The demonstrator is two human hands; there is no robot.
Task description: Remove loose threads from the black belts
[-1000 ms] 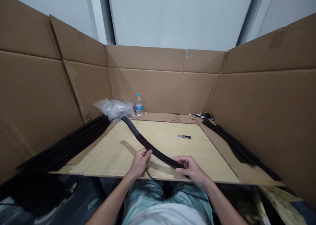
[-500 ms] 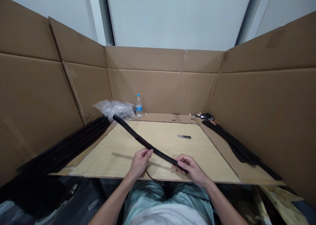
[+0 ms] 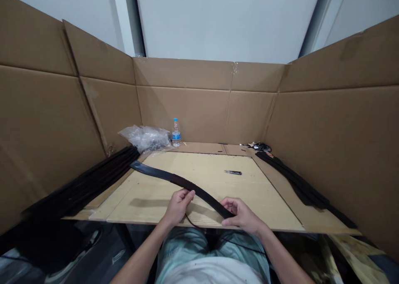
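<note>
While left hand (image 3: 179, 205) pinches black strap (image 3: 183, 182) mid-length and right hand (image 3: 239, 214) grips near end, strap slants above worktop (image 3: 199, 162) from left edge toward front edge; light grip, steady support likely prevent kinks.

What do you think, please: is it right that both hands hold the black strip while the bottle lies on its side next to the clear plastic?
Not quite: the bottle stands upright, as the head view shows. It is next to the clear plastic, and the left hand and right hand hold the black strip.
</note>
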